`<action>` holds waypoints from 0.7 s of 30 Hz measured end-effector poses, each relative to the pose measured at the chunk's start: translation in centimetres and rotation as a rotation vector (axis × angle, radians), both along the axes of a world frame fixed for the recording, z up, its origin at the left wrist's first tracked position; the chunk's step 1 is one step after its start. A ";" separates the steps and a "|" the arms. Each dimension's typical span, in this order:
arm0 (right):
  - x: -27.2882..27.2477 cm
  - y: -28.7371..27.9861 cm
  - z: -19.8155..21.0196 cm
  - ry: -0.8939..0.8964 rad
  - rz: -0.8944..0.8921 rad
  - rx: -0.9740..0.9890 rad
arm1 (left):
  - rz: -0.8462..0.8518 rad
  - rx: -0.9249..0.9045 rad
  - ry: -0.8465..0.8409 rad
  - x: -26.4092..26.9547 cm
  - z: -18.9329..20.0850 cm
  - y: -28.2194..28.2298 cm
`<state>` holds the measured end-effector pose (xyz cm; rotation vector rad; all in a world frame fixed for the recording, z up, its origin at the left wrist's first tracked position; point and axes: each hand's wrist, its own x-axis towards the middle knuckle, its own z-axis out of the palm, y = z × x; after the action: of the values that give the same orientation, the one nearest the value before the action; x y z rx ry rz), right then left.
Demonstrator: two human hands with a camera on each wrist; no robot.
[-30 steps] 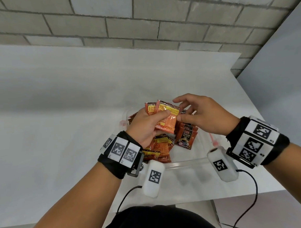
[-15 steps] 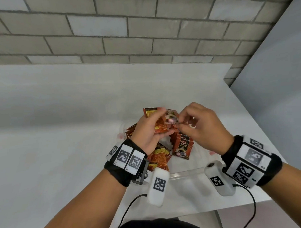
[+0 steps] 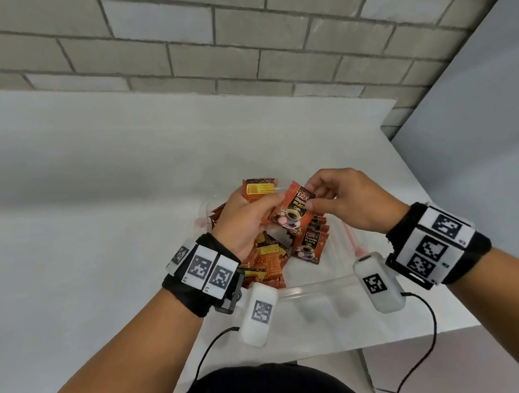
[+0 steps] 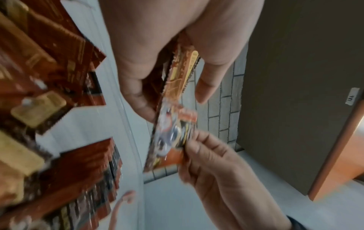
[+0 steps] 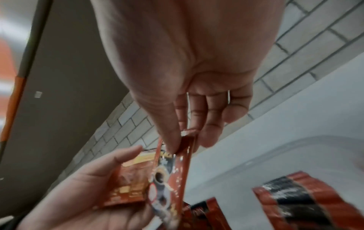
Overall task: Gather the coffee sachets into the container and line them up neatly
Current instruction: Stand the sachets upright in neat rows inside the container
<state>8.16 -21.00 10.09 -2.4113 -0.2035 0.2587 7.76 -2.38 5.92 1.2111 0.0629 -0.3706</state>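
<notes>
My left hand (image 3: 253, 208) grips a small stack of orange coffee sachets (image 3: 259, 189), held above the clear container (image 3: 308, 288). My right hand (image 3: 335, 199) pinches one sachet (image 3: 294, 209) by its top corner, front side showing a coffee cup, right beside the left hand's stack. In the right wrist view the thumb and fingers (image 5: 171, 140) pinch the sachet (image 5: 167, 179) edge-on. In the left wrist view the held stack (image 4: 177, 80) sits between thumb and fingers. More sachets (image 3: 308, 244) lie in the container, some stacked, some loose (image 3: 269, 257).
The white table (image 3: 105, 201) runs left and back to a grey brick wall (image 3: 247, 49). Its right edge (image 3: 413, 167) drops off beside a grey panel. A pink-tipped clasp (image 3: 352, 240) sits on the container's right side.
The right hand has drawn one sachet out beside the left hand's stack and turned its printed front up. Both hands stay above the container.
</notes>
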 end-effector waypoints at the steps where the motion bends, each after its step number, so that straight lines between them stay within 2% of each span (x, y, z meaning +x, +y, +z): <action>1: 0.0 -0.3 -0.3 0.060 0.001 0.000 | 0.032 0.006 0.005 0.1 0.0 0.5; 7: -0.4 -0.9 -3.4 0.246 0.122 -0.422 | 0.100 -0.027 0.000 0.2 -0.1 3.2; 11: 0.1 -0.5 -5.1 0.280 0.222 -0.707 | 0.097 -0.055 0.031 -0.2 -0.4 3.7; 21: 0.7 0.3 -5.9 0.266 0.312 -0.937 | 0.093 -0.071 0.031 -0.2 -0.4 4.3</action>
<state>8.83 -20.65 4.23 -3.2056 -0.4032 0.9954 7.53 1.95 5.53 1.1281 0.1316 -0.3075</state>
